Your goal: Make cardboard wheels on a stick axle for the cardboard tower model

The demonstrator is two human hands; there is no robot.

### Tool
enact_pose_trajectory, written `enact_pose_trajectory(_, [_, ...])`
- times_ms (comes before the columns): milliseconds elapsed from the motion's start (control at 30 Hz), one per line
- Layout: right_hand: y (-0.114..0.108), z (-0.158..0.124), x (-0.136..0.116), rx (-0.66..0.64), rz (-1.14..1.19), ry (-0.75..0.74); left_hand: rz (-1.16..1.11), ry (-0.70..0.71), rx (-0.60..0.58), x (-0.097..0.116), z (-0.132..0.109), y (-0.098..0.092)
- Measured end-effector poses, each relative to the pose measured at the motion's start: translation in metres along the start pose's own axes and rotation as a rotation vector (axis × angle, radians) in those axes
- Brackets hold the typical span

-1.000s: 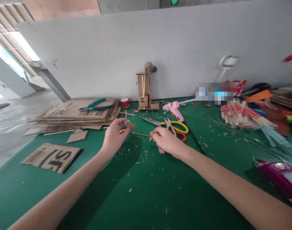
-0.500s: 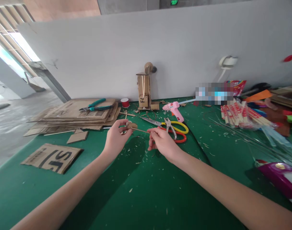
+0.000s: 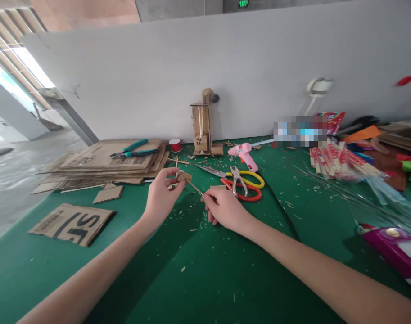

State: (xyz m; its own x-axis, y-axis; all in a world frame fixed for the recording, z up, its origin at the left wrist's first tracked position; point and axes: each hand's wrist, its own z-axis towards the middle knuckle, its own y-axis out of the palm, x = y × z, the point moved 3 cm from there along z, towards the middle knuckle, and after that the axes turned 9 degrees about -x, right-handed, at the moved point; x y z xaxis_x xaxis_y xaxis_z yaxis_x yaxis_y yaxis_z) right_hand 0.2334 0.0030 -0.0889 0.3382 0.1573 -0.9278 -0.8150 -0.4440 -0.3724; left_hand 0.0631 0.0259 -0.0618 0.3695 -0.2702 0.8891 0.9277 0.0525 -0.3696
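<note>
**Both hands pinched on the disc-and-stick piece**

Nearest you, the green table (image 3: 198,279) is littered with wood chips. A purple packet (image 3: 394,247) lies at 4 o'clock from your hands, and a printed cardboard sheet (image 3: 72,218) at 9 o'clock.

Mid-table — your right hand (image 3: 225,209) has thumb and forefinger closed on the lower end of a thin stick (image 3: 195,188). The stick slants up toward 10 o'clock into a small cardboard disc (image 3: 184,177). Your left hand (image 3: 162,195) pinches the disc between thumb and fingertips. The piece sits just above the table, bridging the two hands.

A cardboard scrap (image 3: 217,186) shows at 12 o'clock of the right hand; I can't tell if it touches the hand.

Beyond, at 1 o'clock, yellow-handled scissors (image 3: 250,179) lie with red-handled snips (image 3: 242,193) across them. At 10 o'clock there's a cardboard stack (image 3: 100,166) with teal cutters (image 3: 134,150) on top.

Farther back — a pink glue gun (image 3: 243,153), a red spool (image 3: 175,144) and a cardboard tower (image 3: 201,126) against the grey wall. Chopstick packs (image 3: 336,159) are at 2 o'clock.
</note>
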Motion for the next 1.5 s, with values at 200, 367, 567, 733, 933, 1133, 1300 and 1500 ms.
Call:
enact_pose_trajectory(200, [0.003, -0.003, -0.004, -0.037, -0.026, -0.007, 0.261, 0.11, 0.003, 0.003, -0.005, 0.003])
enact_pose_trajectory(367, [0.009, -0.005, -0.01, -0.102, 0.082, 0.006, 0.517, 0.375, -0.005, 0.008, -0.013, 0.006])
enact_pose_trajectory(567, [0.007, -0.006, -0.013, -0.111, 0.274, -0.024, 0.595, 0.53, -0.028, 0.011, -0.019, 0.009])
enact_pose_trajectory(733, [-0.001, -0.004, -0.014, -0.115, 0.303, -0.035, 0.513, 0.542, -0.078, 0.016, -0.019, 0.011])
enact_pose_trajectory(933, [-0.003, -0.003, -0.009, -0.1, 0.21, -0.112, 0.292, 0.406, -0.078, 0.025, -0.018, 0.007])
enact_pose_trajectory(1133, [-0.004, -0.006, -0.009, 0.031, -0.007, -0.3, 0.036, 0.266, -0.035, 0.032, -0.018, 0.006])
enact_pose_trajectory(1300, [-0.006, -0.009, -0.013, 0.074, -0.082, -0.339, 0.029, 0.226, 0.033, 0.037, -0.018, 0.001])
enact_pose_trajectory(1500, [-0.004, -0.012, -0.017, 0.068, -0.131, -0.361, 0.007, 0.23, -0.026, 0.038, -0.016, 0.003])
